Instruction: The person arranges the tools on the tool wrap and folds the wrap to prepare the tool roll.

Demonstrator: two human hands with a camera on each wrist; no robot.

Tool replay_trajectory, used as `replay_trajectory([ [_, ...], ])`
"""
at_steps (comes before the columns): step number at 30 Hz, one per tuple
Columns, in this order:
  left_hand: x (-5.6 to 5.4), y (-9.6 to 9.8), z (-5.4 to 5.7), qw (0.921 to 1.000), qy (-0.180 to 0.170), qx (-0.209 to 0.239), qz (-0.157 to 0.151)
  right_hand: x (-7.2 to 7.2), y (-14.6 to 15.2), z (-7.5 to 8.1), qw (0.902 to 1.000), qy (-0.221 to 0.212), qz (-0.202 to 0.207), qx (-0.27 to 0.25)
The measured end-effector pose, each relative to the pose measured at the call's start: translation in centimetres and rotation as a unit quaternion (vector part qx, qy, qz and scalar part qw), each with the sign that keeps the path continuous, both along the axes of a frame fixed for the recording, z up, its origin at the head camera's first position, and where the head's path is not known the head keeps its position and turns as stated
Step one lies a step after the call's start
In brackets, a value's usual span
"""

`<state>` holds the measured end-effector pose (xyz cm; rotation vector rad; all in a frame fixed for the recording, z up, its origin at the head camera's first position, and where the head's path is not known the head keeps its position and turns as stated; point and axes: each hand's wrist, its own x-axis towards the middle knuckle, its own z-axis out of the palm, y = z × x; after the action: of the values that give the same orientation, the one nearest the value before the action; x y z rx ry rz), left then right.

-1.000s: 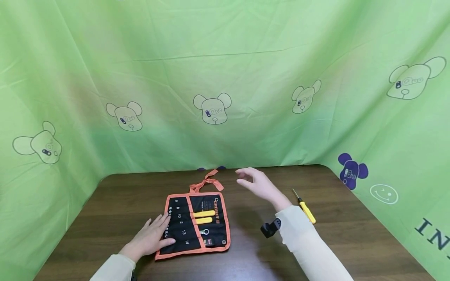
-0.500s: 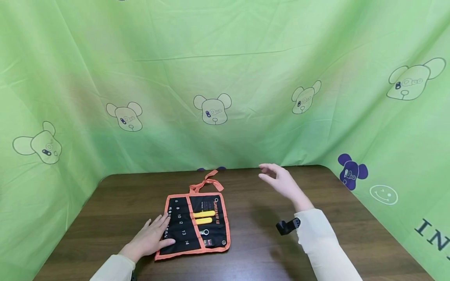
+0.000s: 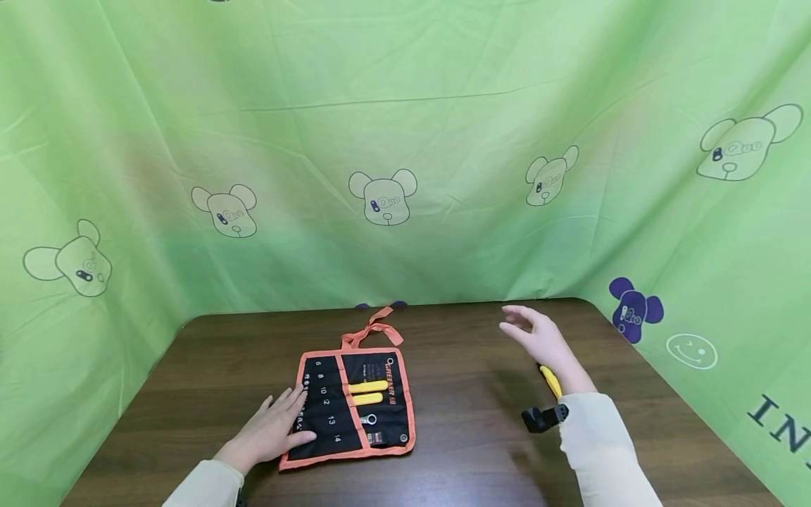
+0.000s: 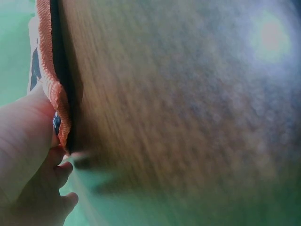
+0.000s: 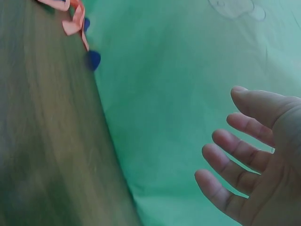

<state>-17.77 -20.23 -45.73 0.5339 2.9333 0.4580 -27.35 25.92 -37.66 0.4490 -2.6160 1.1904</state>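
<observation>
A black tool pouch with orange edging [image 3: 329, 451] lies unrolled on the table, numbers printed along its pocket strip. Two yellow handles [image 3: 367, 386] and the ring end of a wrench [image 3: 369, 419] stick out of its pockets. My left hand [image 3: 269, 431] rests flat on the pouch's left side; the left wrist view shows the thumb at the orange edge [image 4: 49, 70]. Above the right of the table hovers my right hand [image 3: 541, 341], fingers relaxed and apart, holding nothing in the right wrist view. Below its wrist lies a yellow-handled screwdriver [image 3: 550, 380], partly covered by the arm.
An orange tie strap [image 3: 370, 329] trails from the pouch's far edge. Green printed cloth [image 3: 443, 260] hangs behind and beside the brown wooden table [image 3: 234, 352]. A black wrist camera [image 3: 543, 419] sits on the right sleeve.
My right hand has moved right across the table, from near the pouch to above the screwdriver's area. The arm hid the screwdriver half a second ago; part of its handle shows now. The left hand stays put.
</observation>
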Motion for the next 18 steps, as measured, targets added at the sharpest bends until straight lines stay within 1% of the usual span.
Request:
replay_trajectory([
  [7,-0.1,0.0,0.0,1.0,0.0,0.0,0.001,0.2,2.2,-1.5,0.9991,-0.035,-0.02,-0.013],
  [10,0.0,0.0,0.0,1.0,0.0,0.001,0.002,0.2,3.0,-2.3,0.9986,-0.04,-0.03,-0.017],
  [14,0.0,0.1,0.0,1.0,-0.001,-0.001,0.004,0.4,3.8,-3.1,0.9985,-0.038,-0.04,-0.002],
  [18,-0.1,0.1,0.0,1.0,-0.004,-0.001,0.007,0.6,4.4,-3.7,0.9973,-0.052,-0.049,0.016],
])
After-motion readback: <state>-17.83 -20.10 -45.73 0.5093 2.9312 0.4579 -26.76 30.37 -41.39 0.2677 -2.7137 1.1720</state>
